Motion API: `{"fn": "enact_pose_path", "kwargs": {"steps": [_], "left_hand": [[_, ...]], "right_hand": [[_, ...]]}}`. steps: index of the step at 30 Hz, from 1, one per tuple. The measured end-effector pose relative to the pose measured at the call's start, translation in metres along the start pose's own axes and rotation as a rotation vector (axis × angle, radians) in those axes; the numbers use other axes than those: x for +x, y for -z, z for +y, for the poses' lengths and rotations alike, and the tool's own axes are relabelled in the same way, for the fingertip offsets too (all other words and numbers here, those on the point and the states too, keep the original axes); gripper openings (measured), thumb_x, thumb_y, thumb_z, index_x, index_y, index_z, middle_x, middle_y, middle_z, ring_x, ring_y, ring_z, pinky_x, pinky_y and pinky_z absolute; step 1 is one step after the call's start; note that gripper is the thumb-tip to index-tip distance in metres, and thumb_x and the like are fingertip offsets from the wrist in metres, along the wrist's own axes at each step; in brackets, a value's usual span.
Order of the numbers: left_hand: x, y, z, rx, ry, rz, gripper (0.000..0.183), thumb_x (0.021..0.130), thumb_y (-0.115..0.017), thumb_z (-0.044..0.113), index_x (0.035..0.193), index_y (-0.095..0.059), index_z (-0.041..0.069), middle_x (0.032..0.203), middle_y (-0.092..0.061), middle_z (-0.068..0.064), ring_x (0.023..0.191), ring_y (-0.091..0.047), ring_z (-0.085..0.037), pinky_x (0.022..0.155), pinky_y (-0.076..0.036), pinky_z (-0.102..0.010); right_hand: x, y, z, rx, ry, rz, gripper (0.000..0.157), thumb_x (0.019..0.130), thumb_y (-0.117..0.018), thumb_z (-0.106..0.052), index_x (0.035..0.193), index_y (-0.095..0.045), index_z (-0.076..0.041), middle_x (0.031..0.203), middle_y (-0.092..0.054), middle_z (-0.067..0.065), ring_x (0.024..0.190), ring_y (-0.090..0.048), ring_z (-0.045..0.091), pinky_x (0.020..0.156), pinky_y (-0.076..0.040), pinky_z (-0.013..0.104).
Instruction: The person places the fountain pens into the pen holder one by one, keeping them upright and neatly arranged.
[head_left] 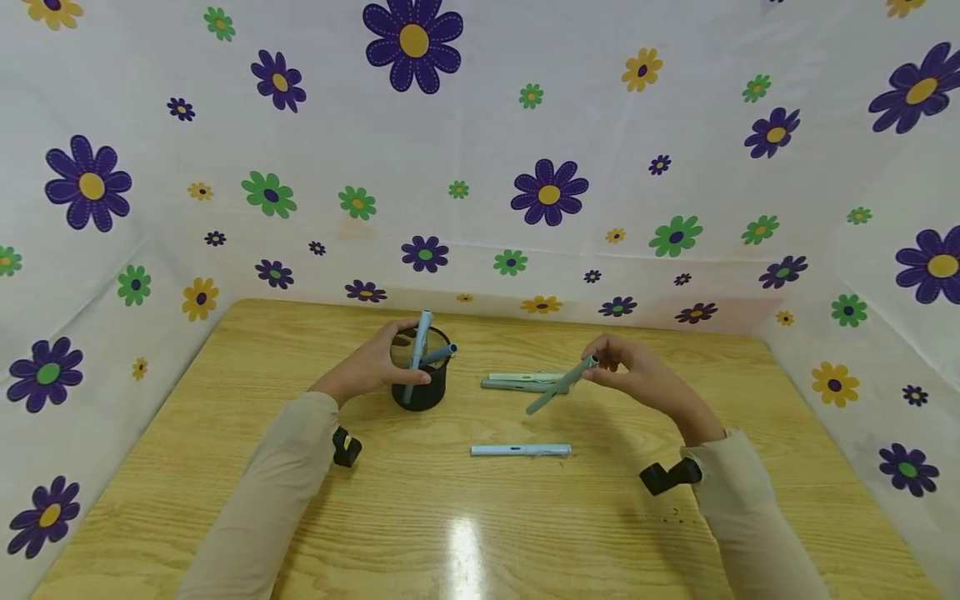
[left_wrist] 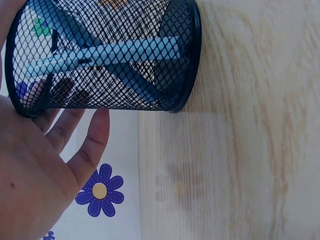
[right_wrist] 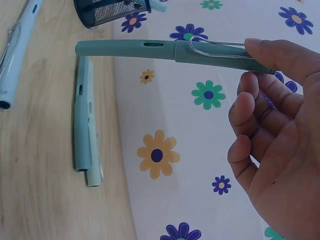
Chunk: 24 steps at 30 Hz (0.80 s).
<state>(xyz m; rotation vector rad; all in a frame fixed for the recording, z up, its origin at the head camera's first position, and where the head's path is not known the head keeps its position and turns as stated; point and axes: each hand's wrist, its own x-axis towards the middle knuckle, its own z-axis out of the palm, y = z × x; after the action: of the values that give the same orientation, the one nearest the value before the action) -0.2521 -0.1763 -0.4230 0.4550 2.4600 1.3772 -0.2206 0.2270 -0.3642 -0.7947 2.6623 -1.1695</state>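
Observation:
A black mesh pen holder (head_left: 420, 392) stands upright on the table with two blue pens leaning inside, one light pen (left_wrist: 135, 52) and one darker pen (head_left: 438, 355). My left hand (head_left: 375, 363) grips the holder around its side, thumb in front. My right hand (head_left: 637, 372) pinches a dark green pen (right_wrist: 155, 50) by its clip end between thumb and fingers, raised above the table. Below that pen lie a pale green pen (right_wrist: 93, 135) and a darker green pen (right_wrist: 81, 120), side by side. Nearer to me lies a light blue pen (head_left: 521, 450).
The wooden table (head_left: 390, 517) meets a white cloth (head_left: 480, 133) printed with flowers at the back and both sides. Black straps with small mounts sit at both wrists. Light glares on the table's near part.

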Motion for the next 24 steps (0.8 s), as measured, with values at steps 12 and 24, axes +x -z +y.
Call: {"fn": "enact_pose_path", "kwargs": {"steps": [12,24], "left_hand": [[0.0,0.0,0.0,-0.011,-0.003,-0.002,0.099,0.077,-0.08,0.038,0.152,-0.022,0.013,0.148,-0.032,-0.017,0.139,-0.032,-0.035,0.11,-0.033,-0.055],[-0.001,0.0,0.002,-0.014,-0.001,0.003,0.099,0.076,-0.081,0.038,0.151,-0.022,0.011,0.148,-0.033,-0.017,0.138,-0.032,-0.035,0.11,-0.033,-0.055]], "right_hand": [[0.018,0.001,-0.024,-0.014,0.038,0.035,0.018,0.092,-0.063,-0.01,0.109,-0.059,-0.004,0.094,-0.054,0.005,0.081,-0.048,0.016,0.07,-0.04,0.028],[0.035,0.002,-0.042,-0.001,0.098,0.044,0.018,0.093,-0.061,-0.009,0.109,-0.058,-0.003,0.088,-0.052,0.004,0.079,-0.048,0.016,0.071,-0.04,0.027]]}}
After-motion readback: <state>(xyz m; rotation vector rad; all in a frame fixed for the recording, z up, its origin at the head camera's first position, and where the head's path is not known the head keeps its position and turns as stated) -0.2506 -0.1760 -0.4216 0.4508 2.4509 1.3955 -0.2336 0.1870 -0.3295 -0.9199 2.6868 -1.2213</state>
